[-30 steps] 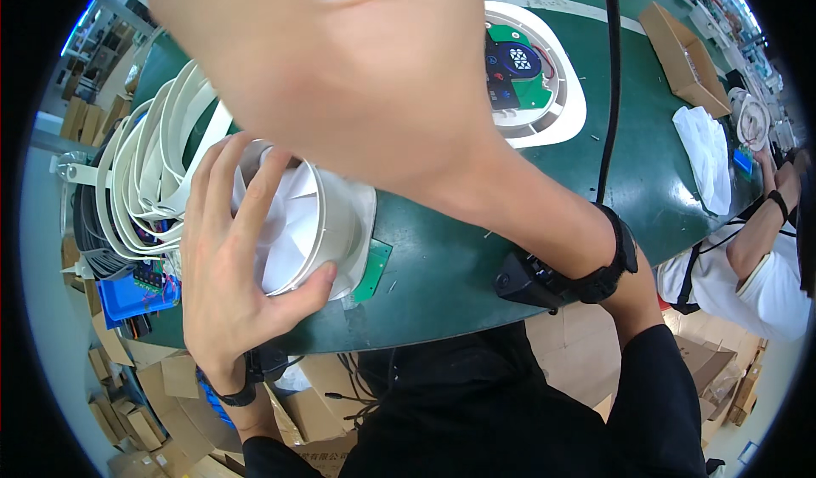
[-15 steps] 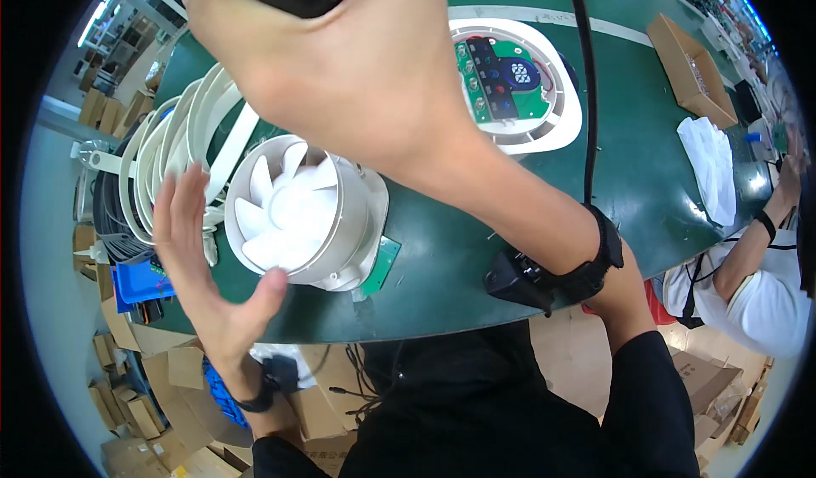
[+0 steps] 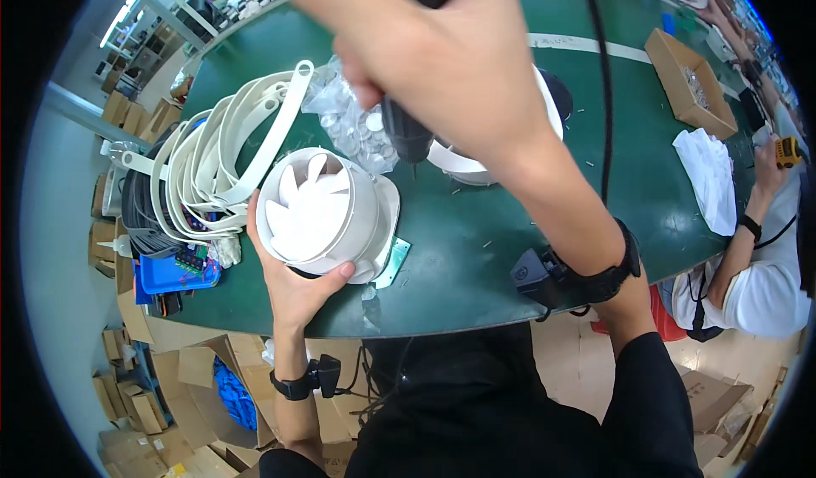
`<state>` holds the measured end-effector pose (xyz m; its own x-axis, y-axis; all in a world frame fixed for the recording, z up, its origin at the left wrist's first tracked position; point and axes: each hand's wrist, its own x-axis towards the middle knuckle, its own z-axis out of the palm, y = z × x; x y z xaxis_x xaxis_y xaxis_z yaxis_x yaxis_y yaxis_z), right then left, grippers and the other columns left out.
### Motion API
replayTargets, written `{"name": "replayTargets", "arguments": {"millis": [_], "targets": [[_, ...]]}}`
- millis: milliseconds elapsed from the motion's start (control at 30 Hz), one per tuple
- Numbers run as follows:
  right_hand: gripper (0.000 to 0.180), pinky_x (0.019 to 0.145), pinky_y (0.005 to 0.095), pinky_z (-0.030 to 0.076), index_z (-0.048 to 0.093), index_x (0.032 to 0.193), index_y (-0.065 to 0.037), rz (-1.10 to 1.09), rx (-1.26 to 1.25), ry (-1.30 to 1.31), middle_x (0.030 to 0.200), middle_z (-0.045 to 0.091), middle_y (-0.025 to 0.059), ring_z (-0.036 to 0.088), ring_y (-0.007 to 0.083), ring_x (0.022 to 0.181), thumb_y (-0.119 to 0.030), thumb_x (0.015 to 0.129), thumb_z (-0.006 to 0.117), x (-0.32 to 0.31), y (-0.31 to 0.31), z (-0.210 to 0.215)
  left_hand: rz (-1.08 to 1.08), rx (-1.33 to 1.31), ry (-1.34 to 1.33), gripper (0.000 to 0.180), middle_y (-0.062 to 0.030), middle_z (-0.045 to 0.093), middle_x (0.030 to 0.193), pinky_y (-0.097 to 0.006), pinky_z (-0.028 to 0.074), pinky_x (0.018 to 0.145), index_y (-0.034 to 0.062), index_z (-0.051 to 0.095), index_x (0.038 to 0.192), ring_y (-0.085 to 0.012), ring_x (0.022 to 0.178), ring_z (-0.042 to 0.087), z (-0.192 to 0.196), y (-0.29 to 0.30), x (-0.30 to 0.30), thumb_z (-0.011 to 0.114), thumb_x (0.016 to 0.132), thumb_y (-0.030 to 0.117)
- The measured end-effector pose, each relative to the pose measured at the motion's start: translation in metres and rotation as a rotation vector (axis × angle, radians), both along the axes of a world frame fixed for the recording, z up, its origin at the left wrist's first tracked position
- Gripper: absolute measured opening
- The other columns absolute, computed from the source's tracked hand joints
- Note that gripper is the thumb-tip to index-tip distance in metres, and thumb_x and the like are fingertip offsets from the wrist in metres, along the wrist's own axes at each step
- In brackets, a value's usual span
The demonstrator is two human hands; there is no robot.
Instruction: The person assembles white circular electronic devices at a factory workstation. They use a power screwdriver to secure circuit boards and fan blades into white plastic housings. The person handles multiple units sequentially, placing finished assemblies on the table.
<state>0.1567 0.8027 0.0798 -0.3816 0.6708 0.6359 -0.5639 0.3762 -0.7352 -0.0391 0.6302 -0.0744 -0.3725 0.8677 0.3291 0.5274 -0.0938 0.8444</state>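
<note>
My left hand (image 3: 299, 295) grips the lower side of a white fan housing (image 3: 361, 223), thumb at the front and fingers round its left side. The white blades (image 3: 306, 214) face up toward me in the tilted round opening. My right hand (image 3: 463, 74) is closed round a black electric screwdriver (image 3: 406, 130), held above the bench right of the fan; its bit points down and touches nothing that I can make out. A green circuit board (image 3: 393, 264) lies against the housing's base. Behind my right hand, a white panel (image 3: 466, 169) is mostly hidden.
White curved bands (image 3: 212, 159) are stacked at the left, above a blue tray (image 3: 174, 276). A clear bag of round discs (image 3: 361, 130) lies behind the fan. A black cord (image 3: 605, 121) hangs at the right, near a cardboard box (image 3: 690, 83) and white cloth (image 3: 707, 176). A co-worker's hand (image 3: 765, 168) shows far right.
My left hand, open beside the fan before, has closed on its housing. My right hand has moved right with the screwdriver, whose lower end now shows. The view has shifted.
</note>
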Motion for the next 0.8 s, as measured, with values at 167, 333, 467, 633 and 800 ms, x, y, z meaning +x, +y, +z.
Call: {"name": "replayTargets", "arguments": {"millis": [167, 333, 467, 633, 800], "targets": [[0.028, 0.052, 0.0258, 0.035, 0.058, 0.072, -0.004, 0.032, -0.007, 0.025, 0.063, 0.052, -0.0046, 0.045, 0.0032, 0.057, -0.012, 0.097, 0.068, 0.019, 0.005, 0.002, -0.026, 0.003, -0.049, 0.140, -0.0204, 0.032, 0.157, -0.046, 0.033, 0.118, 0.0018, 0.013, 0.161, -0.0326, 0.144, 0.038, 0.010, -0.006, 0.012, 0.094, 0.058, 0.050], [0.030, 0.052, 0.0264, 0.034, 0.057, 0.069, -0.003, 0.174, -0.015, 0.061, 0.061, 0.051, -0.0048, 0.045, 0.0036, 0.057, -0.010, 0.097, 0.066, 0.028, 0.015, -0.001, 0.008, -0.074, -0.070, 0.142, -0.0200, 0.031, 0.158, -0.046, 0.033, 0.118, 0.0018, 0.012, 0.161, -0.0322, 0.143, 0.039, 0.018, -0.014, 0.008, 0.095, 0.057, 0.051], [0.031, 0.051, 0.0271, 0.034, 0.056, 0.069, -0.003, 0.265, -0.008, 0.194, 0.060, 0.051, -0.0044, 0.046, 0.0042, 0.056, -0.011, 0.097, 0.065, 0.033, 0.019, 0.010, 0.071, 0.043, -0.018, 0.140, -0.0187, 0.033, 0.155, -0.045, 0.032, 0.118, 0.0023, 0.016, 0.160, -0.0326, 0.143, 0.037, -0.003, -0.011, -0.003, 0.092, 0.057, 0.058], [0.026, 0.049, 0.0292, 0.037, 0.057, 0.075, -0.006, 0.183, -0.081, 0.233, 0.057, 0.050, -0.0018, 0.048, 0.0084, 0.052, -0.017, 0.097, 0.065, 0.065, 0.027, 0.018, 0.160, 0.210, 0.121, 0.137, -0.0158, 0.030, 0.157, -0.047, 0.034, 0.118, 0.0022, 0.018, 0.159, -0.0329, 0.144, 0.036, 0.021, -0.014, 0.005, 0.089, 0.059, 0.062], [0.023, 0.048, 0.0313, 0.040, 0.057, 0.082, -0.008, -0.018, -0.191, 0.306, 0.055, 0.049, 0.0009, 0.050, 0.0126, 0.049, -0.024, 0.097, 0.064, 0.118, 0.036, 0.042, 0.058, 0.318, 0.287, 0.120, -0.0162, 0.032, 0.155, -0.047, 0.039, 0.115, 0.0053, 0.024, 0.158, -0.0323, 0.142, 0.040, 0.107, 0.046, -0.014, 0.086, 0.068, 0.055]]}}
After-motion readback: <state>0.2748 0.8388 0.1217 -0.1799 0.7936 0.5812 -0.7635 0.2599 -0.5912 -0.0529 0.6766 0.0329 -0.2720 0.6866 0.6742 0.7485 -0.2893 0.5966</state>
